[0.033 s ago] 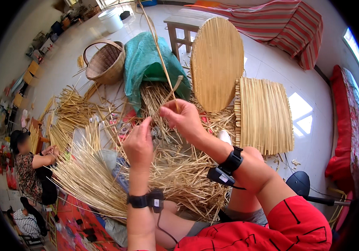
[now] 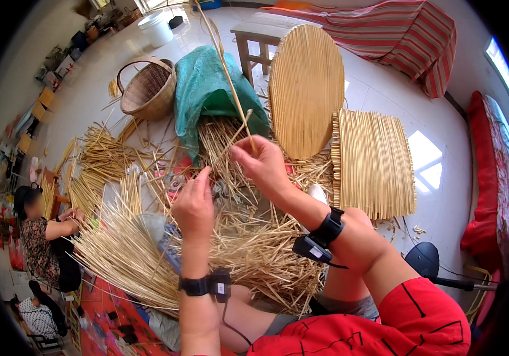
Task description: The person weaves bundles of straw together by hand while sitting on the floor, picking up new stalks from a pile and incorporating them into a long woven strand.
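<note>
My right hand [image 2: 261,168] is closed in a pinch on the lower end of a long straw stalk [image 2: 229,77]. The stalk rises up and slightly left, past the top edge of the view. A shorter piece crosses it just above my fingers. Lower and to the left, my left hand [image 2: 194,204] has its thumb and fingers pressed together, apart from the right one; whatever they may hold is too small to make out. Beneath both hands lies a heap of cut straw [image 2: 260,249]. A fanned bundle of long straw [image 2: 124,255] spreads to the left.
Beyond my hands, a green sack [image 2: 210,77] spills straw beside a wicker basket [image 2: 150,92]. An oval straw panel [image 2: 306,89] leans against a wooden bench [image 2: 254,35]; a squarish straw panel [image 2: 373,166] stands to its right. A seated person [image 2: 44,237] works at the left.
My right hand and the short crossing piece have shifted very slightly. Both hands keep their grips, and nothing else has visibly changed.
</note>
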Demonstrator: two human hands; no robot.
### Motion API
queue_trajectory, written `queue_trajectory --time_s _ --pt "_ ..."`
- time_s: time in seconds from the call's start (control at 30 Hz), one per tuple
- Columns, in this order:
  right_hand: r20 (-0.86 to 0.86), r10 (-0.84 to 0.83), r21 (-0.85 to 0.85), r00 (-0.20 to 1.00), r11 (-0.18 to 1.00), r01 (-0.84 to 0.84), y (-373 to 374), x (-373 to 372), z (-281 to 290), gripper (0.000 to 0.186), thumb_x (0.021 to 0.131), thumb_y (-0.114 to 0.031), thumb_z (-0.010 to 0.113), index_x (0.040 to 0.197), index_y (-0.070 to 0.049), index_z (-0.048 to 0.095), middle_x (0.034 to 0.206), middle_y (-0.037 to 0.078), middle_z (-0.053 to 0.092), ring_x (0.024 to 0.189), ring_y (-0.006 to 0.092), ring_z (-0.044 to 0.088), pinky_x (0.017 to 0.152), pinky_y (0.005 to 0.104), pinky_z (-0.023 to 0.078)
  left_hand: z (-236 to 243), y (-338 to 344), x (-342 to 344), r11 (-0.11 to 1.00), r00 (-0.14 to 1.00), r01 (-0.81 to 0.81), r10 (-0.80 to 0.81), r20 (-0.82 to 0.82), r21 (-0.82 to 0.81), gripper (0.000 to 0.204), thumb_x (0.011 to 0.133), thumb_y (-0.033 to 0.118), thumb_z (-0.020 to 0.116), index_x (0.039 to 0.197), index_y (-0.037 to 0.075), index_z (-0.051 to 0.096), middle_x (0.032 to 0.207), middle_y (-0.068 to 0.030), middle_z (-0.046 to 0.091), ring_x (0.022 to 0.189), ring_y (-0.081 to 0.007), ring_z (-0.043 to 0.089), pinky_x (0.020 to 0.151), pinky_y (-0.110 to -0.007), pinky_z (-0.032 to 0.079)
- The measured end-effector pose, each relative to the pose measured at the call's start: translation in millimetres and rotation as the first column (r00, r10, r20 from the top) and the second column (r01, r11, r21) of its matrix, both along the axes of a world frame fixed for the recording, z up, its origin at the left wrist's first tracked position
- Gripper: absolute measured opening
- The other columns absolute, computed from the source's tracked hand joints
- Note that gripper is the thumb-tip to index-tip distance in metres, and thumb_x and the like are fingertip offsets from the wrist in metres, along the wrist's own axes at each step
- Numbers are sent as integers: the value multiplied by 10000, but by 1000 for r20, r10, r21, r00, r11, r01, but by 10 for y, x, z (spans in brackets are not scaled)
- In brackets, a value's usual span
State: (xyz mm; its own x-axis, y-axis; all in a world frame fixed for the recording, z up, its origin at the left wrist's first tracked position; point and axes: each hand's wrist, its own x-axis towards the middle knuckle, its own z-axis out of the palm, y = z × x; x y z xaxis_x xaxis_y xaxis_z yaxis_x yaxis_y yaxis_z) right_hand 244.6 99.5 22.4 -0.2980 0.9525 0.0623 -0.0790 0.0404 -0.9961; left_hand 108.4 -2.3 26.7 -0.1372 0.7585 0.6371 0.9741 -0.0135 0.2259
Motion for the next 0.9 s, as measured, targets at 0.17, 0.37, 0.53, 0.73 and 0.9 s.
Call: queue_trajectory --time_s 0.17,0.37,0.53,0.73,0.9 --pt "307 -213 577 928 817 -4 247 182 -19 117 766 -90 601 856 -43 660 907 114 637 800 306 622 703 379 496 69 -76 -42 998 1000 -22 21 -16 -52 273 772 59 640 1021 164 683 727 -48 603 659 -220 596 579 -329 474" --pt "532 -107 618 840 727 -299 261 237 -213 109 732 -143 594 761 -53 648 800 116 616 739 321 612 676 422 492 202 -190 -271 990 999 25 -31 -42 -136 153 793 101 639 941 107 679 735 -65 592 681 -250 564 624 -351 427" --pt "597 -133 588 791 743 -319 181 198 -168 108 693 -152 625 719 -47 624 750 135 610 700 322 613 646 423 495 223 -273 -362 981 997 71 -64 42 -182 116 808 115 630 913 84 668 740 -78 588 704 -271 561 645 -364 416" --pt "205 -213 396 955 911 118 360 200 -230 148 756 -138 645 689 -6 640 566 57 585 491 130 517 467 284 410 250 -211 -277 991 990 27 -9 142 -130 101 829 141 623 903 95 675 734 -96 633 643 -269 591 580 -344 453" --pt "-70 30 -88 997 995 -36 613 509 133 120 831 -94 607 837 4 676 711 45 659 512 17 418 434 177 306 267 -483 -695 952 926 -286 303 227 -107 169 912 184 549 965 82 674 696 -44 627 616 -135 579 559 -265 439"
